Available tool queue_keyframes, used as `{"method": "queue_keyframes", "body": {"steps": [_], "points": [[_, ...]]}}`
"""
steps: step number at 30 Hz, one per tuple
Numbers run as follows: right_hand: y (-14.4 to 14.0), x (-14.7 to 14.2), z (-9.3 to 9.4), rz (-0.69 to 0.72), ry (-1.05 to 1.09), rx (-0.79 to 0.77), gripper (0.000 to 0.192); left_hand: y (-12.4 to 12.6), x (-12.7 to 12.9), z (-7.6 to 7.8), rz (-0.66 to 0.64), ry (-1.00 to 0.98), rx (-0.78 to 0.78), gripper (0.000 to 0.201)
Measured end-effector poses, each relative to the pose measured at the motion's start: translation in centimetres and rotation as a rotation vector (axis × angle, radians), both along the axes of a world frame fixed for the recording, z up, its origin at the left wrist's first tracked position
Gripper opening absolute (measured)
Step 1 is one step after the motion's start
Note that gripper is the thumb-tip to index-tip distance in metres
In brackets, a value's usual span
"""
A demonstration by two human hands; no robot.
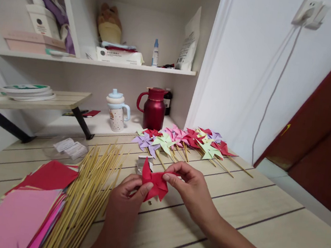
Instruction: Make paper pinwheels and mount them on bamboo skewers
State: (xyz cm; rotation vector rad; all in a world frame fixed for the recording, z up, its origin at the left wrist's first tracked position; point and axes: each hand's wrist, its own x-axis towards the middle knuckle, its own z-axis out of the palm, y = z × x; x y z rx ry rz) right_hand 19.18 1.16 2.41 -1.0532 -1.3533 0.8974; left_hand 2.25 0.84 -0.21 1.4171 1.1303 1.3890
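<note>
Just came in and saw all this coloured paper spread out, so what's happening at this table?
A person is folding a red paper pinwheel with both bare hands above the wooden table. The left hand pinches its lower edge, and the right hand has a fingertip grip on its right side. A bundle of bamboo sticks and a stack of coloured paper sheets lie to the left. Finished pinwheels on sticks lie in a row farther back.

Single head-worn view, looking forward and down from the person's own position. Close on the wooden surface (233, 214) just ahead; shelves (100, 63) and the white wall (246, 69) fill the upper frame.
</note>
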Motion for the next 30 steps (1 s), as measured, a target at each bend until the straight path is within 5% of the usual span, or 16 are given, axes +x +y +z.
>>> {"method": "queue_keyframes", "body": {"steps": [7,11,14,19,30], "points": [[0.0,-0.2,-0.3,0.027,-0.028,-0.014,0.011,0.0,0.2,-0.3,0.000,-0.055,-0.079,0.016],[0.1,-0.2,-1.0,0.028,0.072,0.029,0.027,0.0,0.3,-0.2,0.038,-0.117,-0.177,0.018],[0.1,-0.1,-1.2,-0.037,0.077,0.093,0.017,0.1,0.1,-0.3,0.071,-0.161,-0.216,0.020],[-0.1,-0.5,-0.8,0.002,-0.144,0.111,0.008,0.2,-0.1,-0.5,0.102,-0.173,-0.207,0.020],[-0.1,-0.8,-1.3,-0.033,-0.170,0.161,0.011,-1.0,0.8,0.3,0.072,-0.112,-0.119,0.017]]}}
